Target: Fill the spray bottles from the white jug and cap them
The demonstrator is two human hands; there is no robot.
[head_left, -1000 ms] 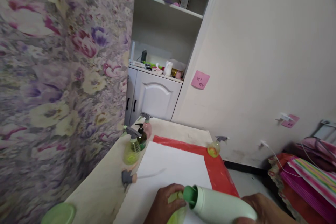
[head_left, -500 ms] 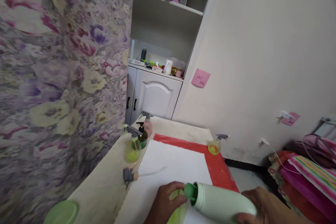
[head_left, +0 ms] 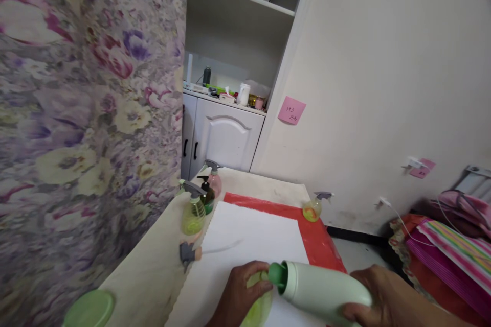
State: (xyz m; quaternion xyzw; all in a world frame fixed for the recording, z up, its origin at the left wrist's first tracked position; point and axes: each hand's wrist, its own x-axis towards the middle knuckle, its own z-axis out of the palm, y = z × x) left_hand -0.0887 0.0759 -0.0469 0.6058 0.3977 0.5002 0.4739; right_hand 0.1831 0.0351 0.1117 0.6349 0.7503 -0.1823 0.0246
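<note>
My left hand (head_left: 245, 288) is wrapped round the neck of a yellow-green bottle (head_left: 258, 310) with no sprayer on it, low in the view over the white sheet. My right hand (head_left: 368, 296) grips a pale green bottle (head_left: 322, 286), tipped nearly level with its mouth to the left. The green spout (head_left: 276, 274) of that bottle meets the top of the yellow-green one; whether liquid flows, I cannot tell. On the left of the sheet lies a loose grey spray head (head_left: 188, 253) with its thin tube across the paper. A green lid (head_left: 90, 309) rests at the lower left.
A yellow-green spray bottle (head_left: 193, 217), a dark pump bottle (head_left: 207, 195) and a pink spray bottle (head_left: 215, 181) stand at the table's left. Another spray bottle (head_left: 312, 208) stands on red plastic (head_left: 320, 242) at the right. A floral curtain (head_left: 92, 112) hangs on the left.
The view has shifted slightly. Both hands keep their holds, and the pale green bottle stays tipped at the yellow-green bottle's mouth.
</note>
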